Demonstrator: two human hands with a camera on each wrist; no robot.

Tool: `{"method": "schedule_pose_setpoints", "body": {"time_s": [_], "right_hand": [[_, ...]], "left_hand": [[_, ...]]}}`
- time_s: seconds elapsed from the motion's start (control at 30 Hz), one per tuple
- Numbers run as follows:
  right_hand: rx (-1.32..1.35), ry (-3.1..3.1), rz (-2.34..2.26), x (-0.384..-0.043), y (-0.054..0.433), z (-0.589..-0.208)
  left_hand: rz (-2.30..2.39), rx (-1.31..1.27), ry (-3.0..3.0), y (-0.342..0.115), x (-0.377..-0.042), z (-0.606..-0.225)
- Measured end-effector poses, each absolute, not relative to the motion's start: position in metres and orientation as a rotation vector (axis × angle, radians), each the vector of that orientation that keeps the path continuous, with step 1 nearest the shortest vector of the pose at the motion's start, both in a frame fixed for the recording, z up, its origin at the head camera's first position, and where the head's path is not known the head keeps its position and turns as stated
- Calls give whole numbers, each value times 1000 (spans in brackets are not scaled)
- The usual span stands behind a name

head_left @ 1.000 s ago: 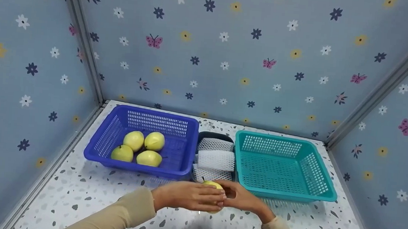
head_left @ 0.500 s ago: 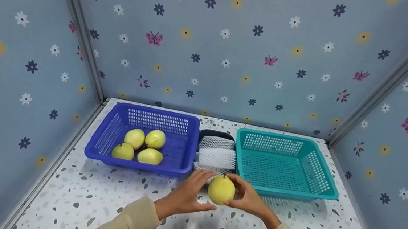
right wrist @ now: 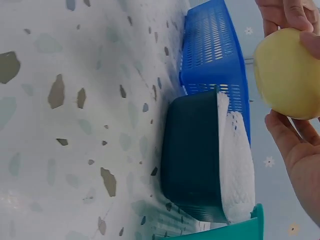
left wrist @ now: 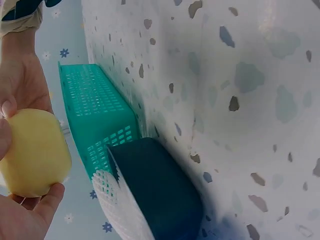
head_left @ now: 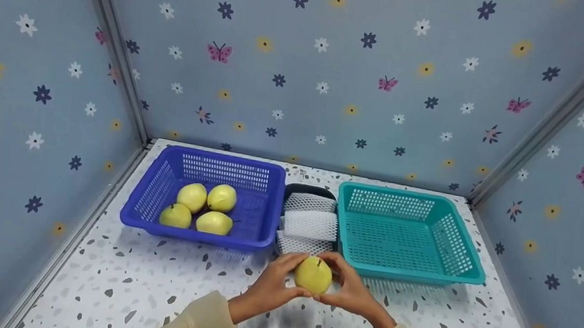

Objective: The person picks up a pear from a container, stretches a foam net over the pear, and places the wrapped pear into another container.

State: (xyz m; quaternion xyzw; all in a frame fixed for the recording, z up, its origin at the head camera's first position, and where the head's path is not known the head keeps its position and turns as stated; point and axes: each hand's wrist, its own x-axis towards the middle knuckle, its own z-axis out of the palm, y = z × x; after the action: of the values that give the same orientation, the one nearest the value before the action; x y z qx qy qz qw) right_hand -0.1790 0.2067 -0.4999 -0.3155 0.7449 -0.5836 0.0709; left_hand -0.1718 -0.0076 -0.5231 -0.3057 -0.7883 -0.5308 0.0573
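Note:
A yellow-green pear [head_left: 313, 275], stem up, is held between both hands above the front of the table. My left hand [head_left: 270, 287] grips its left side, thumb at the front and fingers behind. From the right, my right hand [head_left: 353, 294] grips it the same way, the two thumbs nearly meeting below it. Both wrist views show the pear raised over the tabletop, its smooth side facing the camera. Just behind the hands, a dark box [right wrist: 192, 155] holds white foam net sleeves [head_left: 310, 225].
A blue-purple basket [head_left: 244, 241] at the left holds several pears [head_left: 192, 198]. To the right stands a teal basket [head_left: 413, 275] with a perforated floor. Speckled white tabletop [head_left: 168, 284] lies in front; flower-patterned panels [head_left: 326, 57] enclose the back and sides.
The left hand first covers the pear, then opens away while the right hand holds it, and now grips it again from the left. The pear has turned stem up.

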Motion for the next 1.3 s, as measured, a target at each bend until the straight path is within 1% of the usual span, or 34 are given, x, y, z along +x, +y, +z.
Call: {"method": "schedule_pose_setpoints", "body": {"time_s": [0.2, 0.43, 0.53, 0.77, 0.83, 1.13, 1.3], "right_hand": [[-915, 2390, -1602, -174, 203, -504], [-873, 2418, -1515, -175, 202, -522], [-884, 2424, -1508, -178, 201, -532], [-840, 2434, -1487, -192, 208, -577], [-841, 2425, -1487, -193, 209, -582], [-859, 2432, -1476, -195, 207, -592], [-857, 2458, -1447, -189, 202, -586]], "left_hand": [[-1705, -898, -2402, -9, -169, -537], [-1788, -841, -2474, -11, -168, -558], [-1815, -812, -2489, -11, -170, -565], [-1810, -778, -2550, -9, -177, -580], [-1787, -781, -2571, -10, -178, -583], [-1744, -794, -2588, -11, -179, -590], [-1699, -802, -2582, -12, -178, -598]]}}
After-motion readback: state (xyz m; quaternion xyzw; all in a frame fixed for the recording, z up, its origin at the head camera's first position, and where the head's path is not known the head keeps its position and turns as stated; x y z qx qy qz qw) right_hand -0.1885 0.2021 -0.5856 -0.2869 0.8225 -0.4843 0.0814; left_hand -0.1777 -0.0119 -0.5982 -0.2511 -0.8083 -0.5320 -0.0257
